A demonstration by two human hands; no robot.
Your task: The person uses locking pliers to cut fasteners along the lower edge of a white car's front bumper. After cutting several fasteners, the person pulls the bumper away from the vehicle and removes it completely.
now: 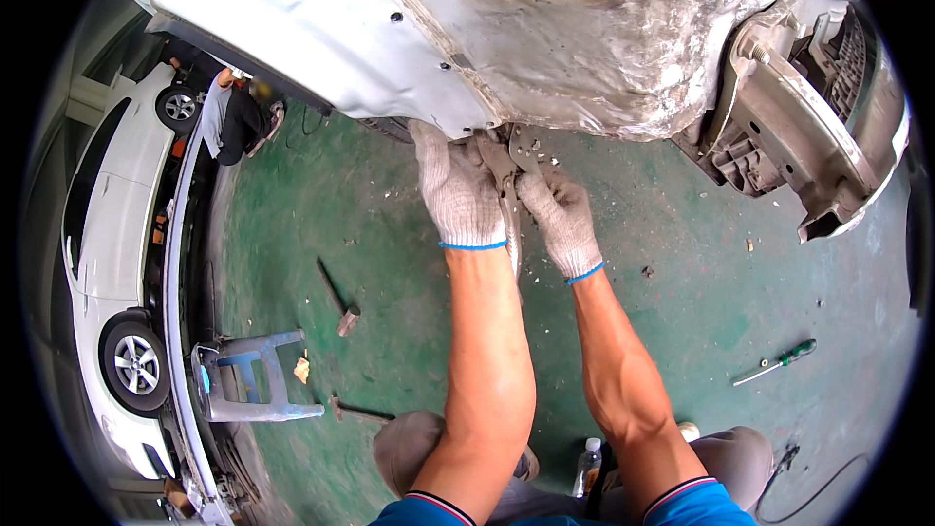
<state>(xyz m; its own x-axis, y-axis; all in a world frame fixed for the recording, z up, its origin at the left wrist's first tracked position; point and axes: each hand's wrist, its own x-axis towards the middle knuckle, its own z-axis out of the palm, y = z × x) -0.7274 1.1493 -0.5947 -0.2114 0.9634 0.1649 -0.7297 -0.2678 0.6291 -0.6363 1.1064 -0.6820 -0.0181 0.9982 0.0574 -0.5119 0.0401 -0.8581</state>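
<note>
Both my hands wear off-white knit gloves with blue cuffs, close together under the lower edge of a dented white car body panel. My left hand is closed at that edge, around the upper part of grey metal locking pliers; its fingertips are partly hidden. The handles of the pliers run down between my wrists. My right hand is closed, its thumb and fingers against the right side of the pliers. Just above it, a small metal piece with holes shows by the panel's edge.
A bent bumper beam juts out at right. On the green floor lie a hammer, another hammer and a green-handled screwdriver. A blue-grey stool stands left. A bottle is near my legs. A person crouches by a white car.
</note>
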